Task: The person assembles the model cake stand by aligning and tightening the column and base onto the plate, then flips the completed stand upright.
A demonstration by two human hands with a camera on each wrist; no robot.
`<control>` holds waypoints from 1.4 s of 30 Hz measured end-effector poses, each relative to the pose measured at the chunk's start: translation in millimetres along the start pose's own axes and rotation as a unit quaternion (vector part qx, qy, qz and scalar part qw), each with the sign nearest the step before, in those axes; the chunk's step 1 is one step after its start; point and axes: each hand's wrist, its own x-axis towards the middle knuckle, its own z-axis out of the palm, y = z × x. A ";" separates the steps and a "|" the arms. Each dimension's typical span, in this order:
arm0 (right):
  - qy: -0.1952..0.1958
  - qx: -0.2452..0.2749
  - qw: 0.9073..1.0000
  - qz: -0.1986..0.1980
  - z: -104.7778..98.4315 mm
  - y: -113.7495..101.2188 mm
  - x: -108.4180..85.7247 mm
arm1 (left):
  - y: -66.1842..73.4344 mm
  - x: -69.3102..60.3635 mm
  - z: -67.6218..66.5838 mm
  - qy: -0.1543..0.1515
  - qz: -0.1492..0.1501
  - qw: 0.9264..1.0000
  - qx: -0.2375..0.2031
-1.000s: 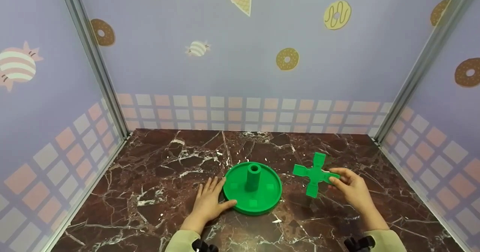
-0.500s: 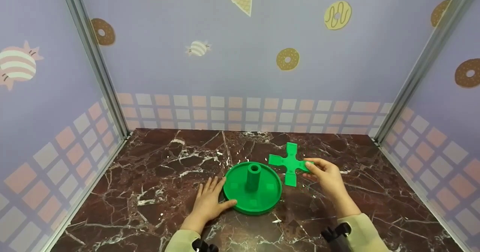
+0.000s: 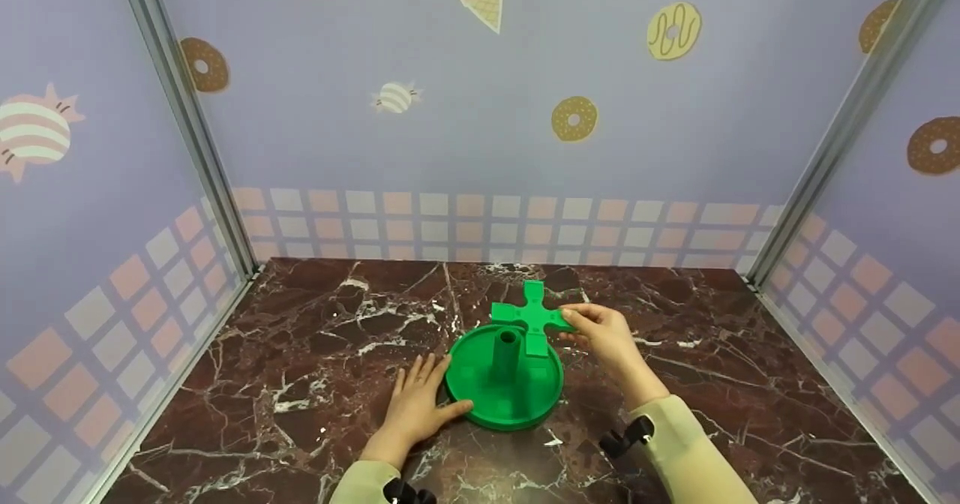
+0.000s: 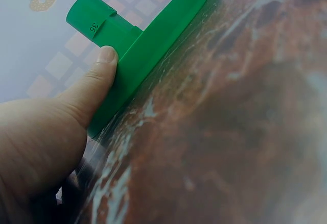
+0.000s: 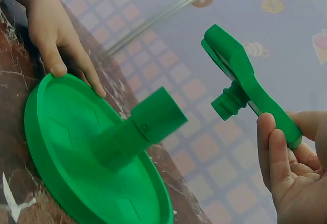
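A round green base (image 3: 472, 399) with a raised rim lies flat on the table. From its middle rises a hollow green post (image 5: 156, 117), upright and open at the top. My left hand (image 3: 420, 406) rests at the base's left edge, thumb on the rim and fingers spread straight beside it. In my right hand (image 3: 607, 339) the thumb and fingers pinch one arm of a green four-armed cross piece (image 3: 534, 315). The cross hovers above the base's back right part, apart from the post. Under the cross, a short ridged plug (image 5: 227, 101) points downward in the right wrist view.
The table (image 3: 315, 324) is dark red marbled stone with white veins. Lilac wall panels (image 3: 465, 144) with printed sweets and checks stand behind and at both sides, joined by metal corner posts (image 3: 199, 125). Black straps (image 3: 626, 436) sit around both sleeves.
My right hand has carried the cross piece leftward and slightly back, from right of the base to above its back right part. The left hand and the base have stayed put.
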 end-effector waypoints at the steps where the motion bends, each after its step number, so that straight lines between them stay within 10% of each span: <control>1: -0.005 -0.002 1.000 0.000 2.6 0.5 1.6 | -0.3 0.0 0.1 -0.001 -0.001 1.000 -0.001; 42: -0.027 -0.046 0.998 0.013 34.0 19.4 12.2 | 1.3 0.5 -0.8 -0.002 -0.003 1.000 0.010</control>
